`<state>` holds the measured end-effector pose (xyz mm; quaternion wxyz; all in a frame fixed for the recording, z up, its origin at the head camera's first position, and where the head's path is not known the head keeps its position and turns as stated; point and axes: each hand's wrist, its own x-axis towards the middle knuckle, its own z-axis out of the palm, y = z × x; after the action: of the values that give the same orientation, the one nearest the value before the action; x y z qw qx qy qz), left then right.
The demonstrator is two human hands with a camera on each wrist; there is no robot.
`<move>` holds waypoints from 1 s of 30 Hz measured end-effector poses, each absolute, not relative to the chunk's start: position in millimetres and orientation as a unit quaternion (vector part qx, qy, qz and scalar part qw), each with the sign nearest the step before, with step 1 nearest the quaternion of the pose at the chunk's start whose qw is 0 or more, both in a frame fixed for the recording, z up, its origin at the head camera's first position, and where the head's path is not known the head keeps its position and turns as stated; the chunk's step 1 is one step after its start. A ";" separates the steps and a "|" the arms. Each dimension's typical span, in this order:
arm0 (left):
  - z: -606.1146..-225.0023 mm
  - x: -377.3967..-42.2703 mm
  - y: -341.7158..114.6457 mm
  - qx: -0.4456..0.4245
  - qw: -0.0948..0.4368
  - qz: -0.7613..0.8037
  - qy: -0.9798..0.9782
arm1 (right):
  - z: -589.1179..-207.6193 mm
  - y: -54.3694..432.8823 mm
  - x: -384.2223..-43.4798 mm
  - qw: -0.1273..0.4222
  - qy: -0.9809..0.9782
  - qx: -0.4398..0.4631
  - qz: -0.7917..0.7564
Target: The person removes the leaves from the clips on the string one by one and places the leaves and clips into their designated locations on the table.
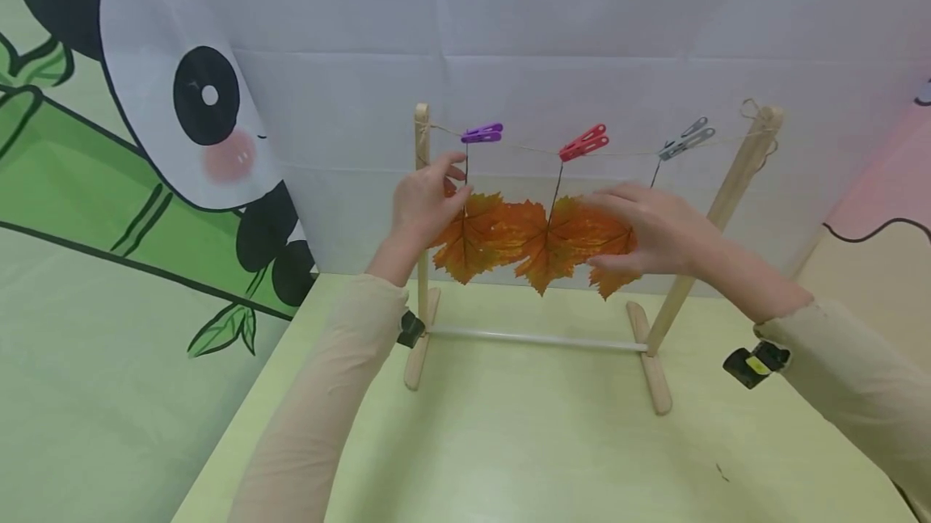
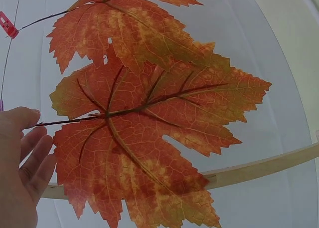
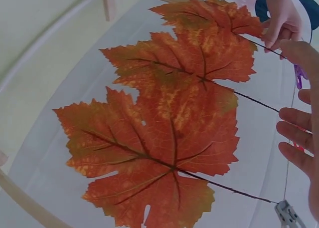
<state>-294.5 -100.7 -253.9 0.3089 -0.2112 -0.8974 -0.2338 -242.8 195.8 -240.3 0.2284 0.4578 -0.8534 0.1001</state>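
Note:
Three orange maple-like leaves hang by dark stems from clothespins on a thin cord: the left leaf (image 1: 468, 248) from a purple clothespin (image 1: 482, 133), the middle leaf (image 1: 544, 252) from a red one (image 1: 584, 143), the right leaf (image 1: 614, 282) from a grey one (image 1: 687, 140). Beside the left stem my left hand (image 1: 427, 201) is held with thumb and fingers apart, the stem close to its fingertips; whether they touch cannot be told. My right hand (image 1: 665, 225), fingers and thumb spread, is in front of the right leaf and partly hides it in the head view.
The cord is tied between a left wooden post (image 1: 423, 131) and a leaning right post (image 1: 735, 175). Wooden feet (image 1: 650, 361) and a white rod (image 1: 538, 337) form the base on the pale table (image 1: 538, 434). Behind is a white cloth with a panda picture (image 1: 153, 86) at left.

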 end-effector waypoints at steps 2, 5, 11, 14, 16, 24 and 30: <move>-254.1 -295.2 -100.3 -0.212 0.311 -0.235 -0.896 | -233.7 192.8 -243.0 0.238 -0.846 0.464 0.113; -254.2 -295.4 -99.8 -0.215 0.313 -0.238 -0.894 | -224.7 188.6 -243.6 0.255 -0.835 0.471 0.131; -255.1 -295.7 -99.2 -0.213 0.306 -0.242 -0.896 | -211.3 177.5 -247.8 0.275 -0.824 0.472 0.151; -255.3 -296.5 -98.8 -0.210 0.305 -0.243 -0.897 | -206.6 170.6 -250.6 0.280 -0.825 0.467 0.155; -255.2 -297.0 -98.3 -0.210 0.305 -0.243 -0.897 | -204.4 165.7 -253.4 0.286 -0.823 0.464 0.157; -254.0 -295.9 -96.1 -0.212 0.307 -0.235 -0.898 | -195.9 144.8 -267.1 0.298 -0.827 0.444 0.175; -253.2 -295.7 -95.4 -0.204 0.295 -0.238 -0.903 | -191.2 131.2 -277.1 0.301 -0.826 0.434 0.197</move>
<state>-295.7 -95.4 -253.2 0.2950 -0.2036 -0.9027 -0.2382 -277.1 131.2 -191.2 0.3006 0.4343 -0.8260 0.1967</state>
